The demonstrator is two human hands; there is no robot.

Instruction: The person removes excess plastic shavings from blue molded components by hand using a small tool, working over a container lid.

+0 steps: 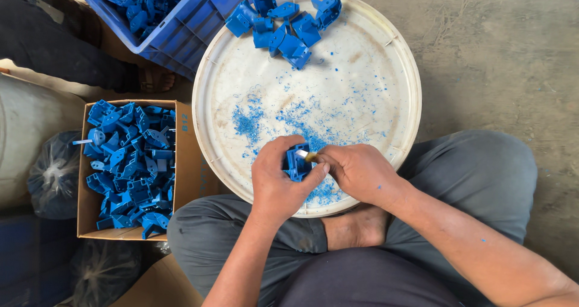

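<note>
A: What's closest to you on the feed?

B: I see crossed legs in grey trousers and a bare foot (356,227) tucked under the edge of a round white lid (374,60). Just above that, the left hand (278,180) has its fingers (316,173) clenched around a blue plastic part (297,162), held over the near rim of the lid.

A: And the other hand?

B: The right hand (359,171) is closed on a small tool (307,156); only its pale tip shows, touching the part. I can't tell what kind of tool it is.

A: What lies under them?

B: Blue shavings (289,117) are scattered across the lid, thickest near the hands.

A: Further out?

B: To my left, a cardboard box (184,162) filled with blue parts sits beside the lid. At the lid's far edge lies a small pile of parts (286,23). Beyond that, a blue crate (181,35) holds more, and another person's sandalled foot (154,78) rests next to it.
</note>
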